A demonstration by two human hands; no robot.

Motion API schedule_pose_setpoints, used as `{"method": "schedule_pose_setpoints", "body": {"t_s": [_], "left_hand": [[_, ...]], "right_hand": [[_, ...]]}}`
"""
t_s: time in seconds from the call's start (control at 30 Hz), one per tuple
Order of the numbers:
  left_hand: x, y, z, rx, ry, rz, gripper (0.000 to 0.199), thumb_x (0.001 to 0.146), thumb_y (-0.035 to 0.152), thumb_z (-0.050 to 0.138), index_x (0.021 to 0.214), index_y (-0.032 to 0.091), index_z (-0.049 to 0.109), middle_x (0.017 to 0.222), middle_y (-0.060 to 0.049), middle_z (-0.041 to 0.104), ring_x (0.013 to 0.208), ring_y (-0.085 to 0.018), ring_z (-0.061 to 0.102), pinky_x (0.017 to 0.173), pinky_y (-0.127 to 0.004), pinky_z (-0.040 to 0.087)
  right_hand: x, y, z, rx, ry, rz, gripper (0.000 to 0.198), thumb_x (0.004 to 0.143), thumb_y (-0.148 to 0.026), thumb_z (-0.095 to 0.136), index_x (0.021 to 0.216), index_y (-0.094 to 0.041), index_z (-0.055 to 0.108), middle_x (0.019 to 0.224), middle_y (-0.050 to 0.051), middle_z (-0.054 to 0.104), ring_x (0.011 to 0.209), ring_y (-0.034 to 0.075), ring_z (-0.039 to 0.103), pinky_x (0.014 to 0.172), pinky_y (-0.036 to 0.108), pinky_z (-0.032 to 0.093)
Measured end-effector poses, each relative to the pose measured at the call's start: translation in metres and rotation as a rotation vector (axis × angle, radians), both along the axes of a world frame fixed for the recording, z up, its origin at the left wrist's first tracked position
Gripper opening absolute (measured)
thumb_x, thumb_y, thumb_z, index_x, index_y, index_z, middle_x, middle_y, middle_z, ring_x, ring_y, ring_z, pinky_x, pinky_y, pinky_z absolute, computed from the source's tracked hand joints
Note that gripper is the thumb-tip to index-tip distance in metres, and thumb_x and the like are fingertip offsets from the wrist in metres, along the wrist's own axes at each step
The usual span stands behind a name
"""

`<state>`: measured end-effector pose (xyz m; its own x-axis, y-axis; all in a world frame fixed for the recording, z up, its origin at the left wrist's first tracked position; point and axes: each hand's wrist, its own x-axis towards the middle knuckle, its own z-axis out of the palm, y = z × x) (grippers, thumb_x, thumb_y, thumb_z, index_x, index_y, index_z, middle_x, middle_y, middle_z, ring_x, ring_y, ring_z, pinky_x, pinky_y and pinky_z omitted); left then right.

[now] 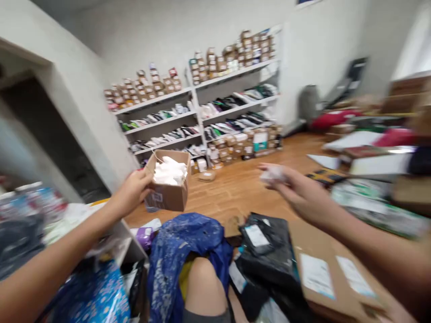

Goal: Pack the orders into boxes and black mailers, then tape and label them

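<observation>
From the head view, the left hand (pixel 133 190) grips a small open cardboard box (pixel 168 188) by its side, lifted above a blue bag (pixel 183 251); white packing (pixel 170 171) fills the box. The right hand (pixel 296 190) (blurred) pinches a small white wad (pixel 273 175) in its fingertips, well apart from the box. Black parcels (pixel 266 251) lie below, shelves (pixel 198 112) behind.

Open cardboard box (pixel 168 181) in left hand (pixel 133 190)

Both forearms are bare and sleeveless; a bare knee (pixel 204 282) shows above dark shorts (pixel 205 316).
</observation>
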<state>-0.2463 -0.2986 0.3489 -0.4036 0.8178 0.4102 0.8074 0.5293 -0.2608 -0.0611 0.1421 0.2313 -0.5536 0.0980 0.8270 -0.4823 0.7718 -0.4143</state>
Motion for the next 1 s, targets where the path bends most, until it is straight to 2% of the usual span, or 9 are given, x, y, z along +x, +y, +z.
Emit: {"method": "schedule_pose_setpoints", "body": {"t_s": [0.1, 0.17, 0.27, 0.33, 0.4, 0.5, 0.63, 0.8, 1.0], "left_hand": [[0.022, 0.114, -0.091, -0.023, -0.142, -0.253, 0.011, 0.101, 0.019, 0.059, 0.100, 0.021, 0.070, 0.108, -0.009, 0.065, 0.103, -0.026, 0.060, 0.086, -0.039, 0.052], [0.043, 0.178, -0.148, -0.037, -0.199, -0.389, 0.010, 0.104, 0.019, 0.058, 0.103, 0.022, 0.068, 0.108, -0.008, 0.064, 0.104, -0.025, 0.058, 0.086, -0.038, 0.052], [0.072, 0.254, -0.217, -0.041, -0.232, -0.564, 0.011, 0.106, 0.017, 0.055, 0.103, 0.022, 0.065, 0.107, -0.007, 0.063, 0.101, -0.024, 0.057, 0.085, -0.037, 0.051], [0.088, 0.291, -0.253, -0.062, -0.245, -0.679, 0.012, 0.107, 0.015, 0.054, 0.105, 0.022, 0.064, 0.106, -0.007, 0.062, 0.102, -0.024, 0.056, 0.086, -0.037, 0.051], [0.104, 0.319, -0.283, -0.078, -0.283, -0.780, 0.012, 0.107, 0.014, 0.053, 0.109, 0.022, 0.063, 0.107, -0.007, 0.062, 0.104, -0.024, 0.056, 0.087, -0.037, 0.052], [0.126, 0.351, -0.321, -0.084, -0.386, -0.875, 0.012, 0.109, 0.016, 0.053, 0.113, 0.022, 0.062, 0.110, -0.007, 0.062, 0.107, -0.024, 0.056, 0.090, -0.037, 0.053], [0.152, 0.386, -0.363, -0.104, -0.484, -0.917, 0.009, 0.107, 0.015, 0.057, 0.110, 0.022, 0.062, 0.109, -0.007, 0.062, 0.109, -0.025, 0.056, 0.090, -0.038, 0.054], [0.173, 0.421, -0.400, -0.126, -0.540, -0.940, 0.011, 0.105, 0.015, 0.058, 0.110, 0.022, 0.065, 0.109, -0.007, 0.062, 0.107, -0.025, 0.056, 0.089, -0.037, 0.054], [0.198, 0.449, -0.421, -0.165, -0.623, -0.964, 0.013, 0.107, 0.019, 0.055, 0.110, 0.022, 0.067, 0.109, -0.006, 0.061, 0.108, -0.024, 0.057, 0.092, -0.037, 0.053]], "right_hand": [[0.026, 0.001, -0.004, 0.143, -0.121, 0.077, 0.034, 0.108, -0.018, 0.050, 0.137, -0.021, 0.067, 0.141, 0.012, 0.070, 0.132, 0.027, 0.066, 0.114, 0.047, 0.055], [0.029, 0.002, -0.023, 0.274, -0.357, 0.041, 0.035, 0.106, -0.013, 0.052, 0.137, -0.017, 0.068, 0.143, 0.016, 0.068, 0.136, 0.029, 0.063, 0.118, 0.047, 0.051], [0.038, 0.017, -0.078, 0.400, -0.841, -0.225, 0.049, 0.108, -0.011, 0.045, 0.155, -0.013, 0.055, 0.163, 0.023, 0.049, 0.152, 0.036, 0.047, 0.122, 0.054, 0.044], [0.051, 0.033, -0.119, 0.365, -1.079, -0.348, 0.059, 0.103, -0.010, 0.052, 0.162, -0.010, 0.048, 0.172, 0.027, 0.034, 0.159, 0.043, 0.036, 0.122, 0.062, 0.043], [0.066, 0.050, -0.154, 0.280, -1.252, -0.395, 0.071, 0.095, -0.008, 0.064, 0.163, -0.008, 0.046, 0.174, 0.031, 0.028, 0.159, 0.050, 0.033, 0.117, 0.066, 0.047], [0.086, 0.074, -0.193, 0.161, -1.439, -0.407, 0.076, 0.091, -0.010, 0.069, 0.164, -0.009, 0.047, 0.174, 0.031, 0.027, 0.157, 0.052, 0.036, 0.115, 0.065, 0.050], [0.113, 0.105, -0.220, 0.044, -1.493, -0.389, 0.067, 0.099, -0.023, 0.062, 0.164, -0.010, 0.048, 0.170, 0.030, 0.037, 0.153, 0.047, 0.046, 0.117, 0.062, 0.049], [0.152, 0.145, -0.227, -0.059, -1.444, -0.337, 0.068, 0.099, -0.032, 0.065, 0.163, -0.012, 0.053, 0.162, 0.029, 0.051, 0.143, 0.043, 0.059, 0.116, 0.054, 0.051], [0.198, 0.178, -0.229, -0.179, -1.310, -0.313, 0.055, 0.099, -0.030, 0.068, 0.152, -0.017, 0.066, 0.157, 0.018, 0.061, 0.142, 0.035, 0.062, 0.121, 0.044, 0.046]]}}
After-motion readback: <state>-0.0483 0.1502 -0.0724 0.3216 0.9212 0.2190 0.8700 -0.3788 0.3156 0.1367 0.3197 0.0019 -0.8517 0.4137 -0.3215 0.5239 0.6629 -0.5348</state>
